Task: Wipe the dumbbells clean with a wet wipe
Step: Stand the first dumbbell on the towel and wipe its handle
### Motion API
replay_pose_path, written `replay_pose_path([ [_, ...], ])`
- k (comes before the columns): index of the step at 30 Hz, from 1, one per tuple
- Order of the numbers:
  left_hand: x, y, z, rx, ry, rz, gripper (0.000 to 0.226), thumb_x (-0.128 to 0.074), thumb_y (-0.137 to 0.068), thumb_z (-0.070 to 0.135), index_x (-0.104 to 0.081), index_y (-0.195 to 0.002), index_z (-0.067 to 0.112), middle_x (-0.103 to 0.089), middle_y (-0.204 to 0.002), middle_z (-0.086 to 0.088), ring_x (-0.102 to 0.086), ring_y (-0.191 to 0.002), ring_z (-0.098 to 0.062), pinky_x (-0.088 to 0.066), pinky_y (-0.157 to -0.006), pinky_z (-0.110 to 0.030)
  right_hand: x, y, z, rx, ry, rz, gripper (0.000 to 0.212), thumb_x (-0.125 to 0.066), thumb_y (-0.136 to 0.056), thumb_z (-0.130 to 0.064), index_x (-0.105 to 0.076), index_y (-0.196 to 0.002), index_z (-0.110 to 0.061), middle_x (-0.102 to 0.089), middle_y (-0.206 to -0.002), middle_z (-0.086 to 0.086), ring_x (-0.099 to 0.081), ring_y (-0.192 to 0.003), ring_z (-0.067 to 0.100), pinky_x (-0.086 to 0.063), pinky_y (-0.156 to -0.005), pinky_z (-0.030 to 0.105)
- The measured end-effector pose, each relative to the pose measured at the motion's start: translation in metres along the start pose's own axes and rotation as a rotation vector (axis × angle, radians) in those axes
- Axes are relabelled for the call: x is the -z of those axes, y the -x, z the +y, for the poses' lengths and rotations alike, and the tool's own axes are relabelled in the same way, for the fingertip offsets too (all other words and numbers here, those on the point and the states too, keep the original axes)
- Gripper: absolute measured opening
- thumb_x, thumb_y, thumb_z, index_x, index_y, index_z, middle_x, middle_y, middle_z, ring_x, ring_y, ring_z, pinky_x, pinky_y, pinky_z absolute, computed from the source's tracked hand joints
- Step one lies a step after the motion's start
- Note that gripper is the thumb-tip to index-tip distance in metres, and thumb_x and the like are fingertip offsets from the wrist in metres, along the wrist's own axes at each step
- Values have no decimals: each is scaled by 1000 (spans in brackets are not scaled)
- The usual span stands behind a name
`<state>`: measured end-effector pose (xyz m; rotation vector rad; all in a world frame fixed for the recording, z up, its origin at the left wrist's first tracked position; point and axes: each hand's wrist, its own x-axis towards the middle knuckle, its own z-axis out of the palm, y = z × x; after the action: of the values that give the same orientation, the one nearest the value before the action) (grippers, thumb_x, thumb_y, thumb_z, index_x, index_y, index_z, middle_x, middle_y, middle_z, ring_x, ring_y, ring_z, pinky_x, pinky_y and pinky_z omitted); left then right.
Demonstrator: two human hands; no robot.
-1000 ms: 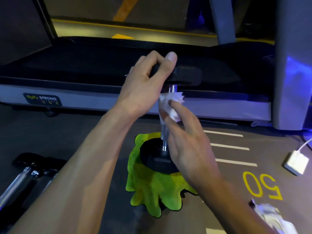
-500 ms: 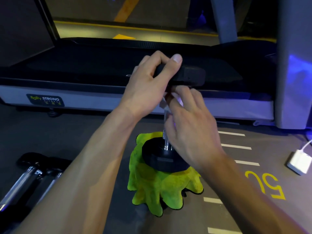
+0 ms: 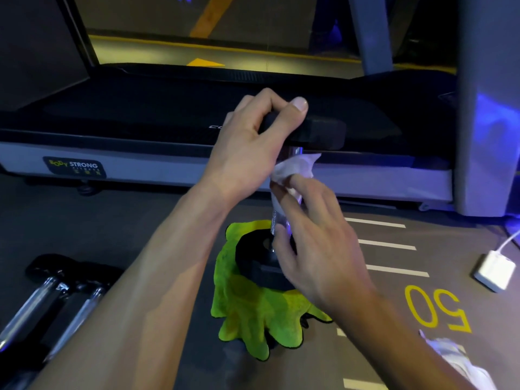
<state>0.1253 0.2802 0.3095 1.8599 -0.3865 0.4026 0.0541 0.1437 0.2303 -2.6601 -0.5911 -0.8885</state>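
A black dumbbell (image 3: 320,133) stands upright on a green cloth (image 3: 247,311), its lower head (image 3: 253,257) resting on the cloth. My left hand (image 3: 247,147) grips the upper head from the left, thumb over the top. My right hand (image 3: 315,237) wraps a white wet wipe (image 3: 295,167) around the chrome handle just under the upper head. The hand hides most of the handle.
Two more dumbbells (image 3: 47,299) lie on the floor at the lower left. A treadmill (image 3: 140,114) runs across behind the work. A white charger (image 3: 495,270) lies at the right, and crumpled white wipes (image 3: 455,361) at the lower right.
My right hand slid up the handle to the upper head and has come back down a little, so the wipe shows again above my fingers. My left hand kept its grip.
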Motion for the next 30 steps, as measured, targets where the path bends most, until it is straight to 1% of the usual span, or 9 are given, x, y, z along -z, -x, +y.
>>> replay_pose_path([
  [4, -3, 1, 2, 0, 26, -2, 28, -57, -99, 56, -59, -75, 42, -57, -96, 8, -54, -111, -16, -42, -86, -22, 4, -14, 7, -60, -57, 61, 48, -66, -88, -12, -59, -136, -12, -48, -140, 6, -50, -126, 25, -49, -93, 31],
  [11, 0, 0, 0, 16, 9, 9, 28, -56, -101, 56, -61, -78, 41, -56, -98, 10, -56, -115, -19, -48, -97, -36, -17, -25, 14, -78, -219, 215, 31, -72, -92, -14, -65, -122, -10, -49, -131, 8, -62, -105, 22, -54, -74, 35],
  [14, 0, 0, 0, 18, -1, -2, 28, -56, -101, 57, -60, -78, 42, -54, -97, 11, -55, -116, -21, -48, -97, -37, -19, -33, 12, -118, -277, 358, 17, -72, -94, -8, -71, -110, -7, -58, -118, 11, -56, -91, 6, -49, -73, 22],
  [17, 1, -2, -3, 20, -8, 3, 29, -55, -100, 59, -59, -77, 42, -57, -97, 9, -55, -116, -20, -44, -95, -33, -15, -38, 15, -159, -407, 403, 13, -62, -100, -4, -72, -107, -2, -61, -108, 5, -54, -90, -1, -48, -81, 13],
  [20, 3, -3, -7, 14, 7, 24, 30, -55, -98, 59, -59, -74, 42, -62, -99, 2, -56, -112, -15, -37, -93, -25, -11, -33, 20, -406, -693, 349, 13, -57, -105, -12, -71, -106, -12, -69, -99, -3, -64, -88, 1, -54, -79, 25],
  [24, 3, -1, -7, 7, 34, 21, 30, -55, -97, 58, -60, -74, 40, -61, -99, 2, -56, -105, -13, -40, -89, -29, -10, -24, 27, -817, -995, 358, 17, -58, -104, -19, -74, -100, -18, -78, -89, -3, -68, -85, 10, -54, -80, 34],
  [26, 2, -2, -6, 8, 29, 23, 30, -54, -95, 61, -60, -75, 40, -61, -98, 3, -56, -108, -15, -40, -90, -30, -8, -26, 26, -910, -1091, 367, 19, -58, -102, -22, -76, -95, -20, -79, -92, -1, -71, -90, 19, -56, -85, 41],
  [28, -1, -3, -5, 9, 24, 29, 31, -54, -94, 63, -60, -74, 41, -61, -97, 4, -55, -109, -17, -39, -89, -28, -4, -31, 22, -995, -1225, 344, 22, -54, -104, -19, -74, -94, -18, -77, -88, 0, -70, -85, 19, -59, -78, 37],
  [30, -3, -4, -4, 11, 23, 32, 31, -54, -94, 63, -60, -74, 41, -60, -96, 4, -54, -109, -17, -38, -87, -27, -2, -36, 18, -1050, -1410, 321, 21, -52, -106, -19, -72, -104, -12, -76, -97, 7, -69, -90, 22, -60, -78, 38],
])
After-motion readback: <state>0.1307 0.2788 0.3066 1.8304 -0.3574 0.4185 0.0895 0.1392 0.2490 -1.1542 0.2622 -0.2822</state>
